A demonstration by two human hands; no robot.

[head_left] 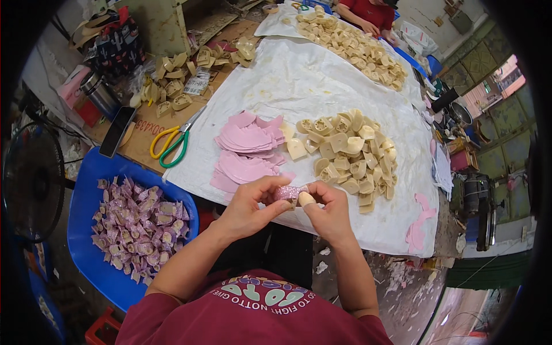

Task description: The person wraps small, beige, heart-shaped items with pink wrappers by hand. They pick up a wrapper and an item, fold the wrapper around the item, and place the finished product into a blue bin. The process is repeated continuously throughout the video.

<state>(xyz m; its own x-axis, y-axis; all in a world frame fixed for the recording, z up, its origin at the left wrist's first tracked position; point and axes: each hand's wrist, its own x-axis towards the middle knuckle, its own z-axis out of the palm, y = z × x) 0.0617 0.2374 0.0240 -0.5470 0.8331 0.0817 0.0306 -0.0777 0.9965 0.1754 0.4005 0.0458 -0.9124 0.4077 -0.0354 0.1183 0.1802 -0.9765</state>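
Both hands meet over the table's near edge around a small shoe heel (pixel 286 194) wrapped in glittery pink material. My left hand (pixel 251 208) grips its left side between thumb and fingers. On the other side, my right hand (pixel 329 211) pinches it, the thumb pressing near the end. Part of the heel is covered by the fingers. Just beyond my left hand lie stacked pink cut pieces (pixel 247 135) with curved edges. A pile of bare beige heels (pixel 359 155) sits beyond my right hand.
A blue tub (pixel 79 230) at left holds many pink-covered heels (pixel 138 221). Scissors (pixel 174 140), a phone (pixel 117 131) and a steel flask (pixel 100 95) lie or stand left of the white cloth (pixel 259 86). More beige heels (pixel 356 46) lie farther back, near another person (pixel 368 16). A fan (pixel 33 181) stands far left.
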